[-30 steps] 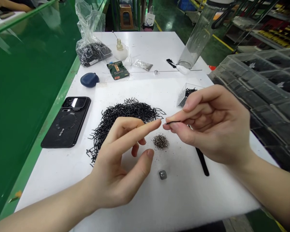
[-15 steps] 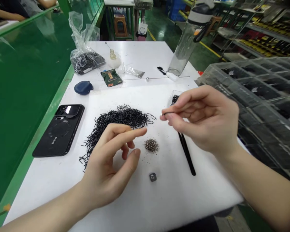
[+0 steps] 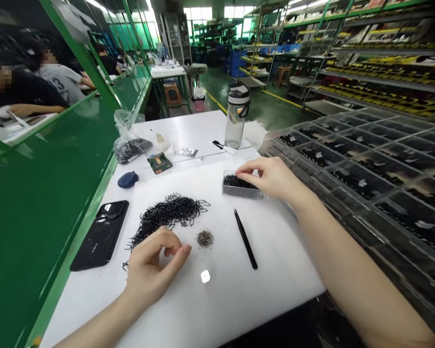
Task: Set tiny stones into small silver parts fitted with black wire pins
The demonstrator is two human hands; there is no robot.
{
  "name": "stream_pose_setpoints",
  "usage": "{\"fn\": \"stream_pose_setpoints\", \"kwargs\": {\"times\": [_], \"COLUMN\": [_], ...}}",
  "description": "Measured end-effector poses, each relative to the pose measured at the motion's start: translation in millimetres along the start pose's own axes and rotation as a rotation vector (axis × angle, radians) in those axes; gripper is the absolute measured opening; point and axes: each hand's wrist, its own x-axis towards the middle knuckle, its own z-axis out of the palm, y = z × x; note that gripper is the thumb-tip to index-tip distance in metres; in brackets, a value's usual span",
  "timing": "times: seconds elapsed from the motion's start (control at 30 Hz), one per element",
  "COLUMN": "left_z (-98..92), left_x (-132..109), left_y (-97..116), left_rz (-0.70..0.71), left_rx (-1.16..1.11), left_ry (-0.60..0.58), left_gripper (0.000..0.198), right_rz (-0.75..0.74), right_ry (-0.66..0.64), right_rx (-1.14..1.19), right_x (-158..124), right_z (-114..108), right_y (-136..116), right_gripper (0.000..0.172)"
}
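Observation:
My right hand is over a small clear box of thin black bent pieces. Thumb and index fingertips meet at the box's rim; whatever is between them is hidden. My left hand hovers in front of a pile of similar bent black pieces, fingers curled towards the thumb, with nothing visible in them. Just right of its fingertips lies a heap of tiny brownish metal grains. A small square, shiny piece sits nearer me, and black tweezers lie to the right.
At left lies a black phone beside a dark blue rounded object. Behind are a bag of black pieces, a green packet and a clear bottle. Compartmented trays flank the right side. People sit beyond the green partition.
My right hand has carried a thin black piece over to the clear box, where the piece no longer shows. My left index finger has curled in from pointing. The view has tilted up.

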Motion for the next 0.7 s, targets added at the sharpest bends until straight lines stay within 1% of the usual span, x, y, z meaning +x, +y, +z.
{"fn": "stream_pose_setpoints", "kwargs": {"times": [0.03,0.13,0.2,0.23,0.27,0.33,0.4,0.43,0.47,0.5,0.53,0.57,0.6,0.63,0.67,0.7], "left_z": [0.9,3.0,-1.7,-7.7,-16.6,-41.8,-71.2,-84.4,-95.1,-102.1,-104.9,-103.1,-97.1,-87.3,-74.8,-60.7], "left_x": [0,3,11,17,23,36,42,40,35,24,8,-13,-38,-68,-100,-133], "left_y": [1,9,18,24,31,48,70,83,95,107,118,127,132,135,134,130], "left_rz": [0.013,0.082,0.174,0.230,0.293,0.377,0.390,0.369,0.348,0.314,0.264,0.203,0.146,0.058,-0.022,-0.099], "left_rx": [0.018,0.059,0.063,0.059,0.050,0.041,0.037,0.032,0.011,-0.020,-0.058,-0.099,-0.149,-0.189,-0.229,-0.280], "left_ry": [0.006,0.033,0.049,0.058,0.065,0.098,0.133,0.171,0.234,0.308,0.381,0.429,0.462,0.476,0.451,0.438], "left_gripper": [0.040,0.039,0.037,0.036,0.036,0.029,0.026,0.024,0.022,0.022,0.025,0.031,0.042,0.050,0.059,0.072], "right_rz": [0.008,0.031,0.040,0.039,0.035,0.020,-0.001,-0.012,-0.023,-0.032,-0.040,-0.044,-0.045,-0.043,-0.035,-0.019], "right_ry": [-0.020,-0.036,-0.030,-0.028,-0.026,-0.038,-0.065,-0.082,-0.101,-0.123,-0.147,-0.186,-0.230,-0.286,-0.342,-0.405], "right_rx": [0.001,0.022,0.049,0.066,0.085,0.132,0.192,0.228,0.267,0.312,0.361,0.410,0.459,0.511,0.564,0.622], "right_x": [0,3,7,10,13,15,7,-2,-14,-30,-50,-73,-98,-126,-155,-184], "right_z": [1,2,0,-3,-6,-16,-27,-33,-37,-39,-39,-36,-31,-22,-11,2], "right_y": [1,5,8,9,9,6,-2,-7,-12,-17,-20,-22,-23,-23,-22,-21], "right_gripper": [0.026,0.033,0.036,0.038,0.039,0.041,0.041,0.041,0.040,0.040,0.039,0.038,0.037,0.037,0.039,0.046]}}
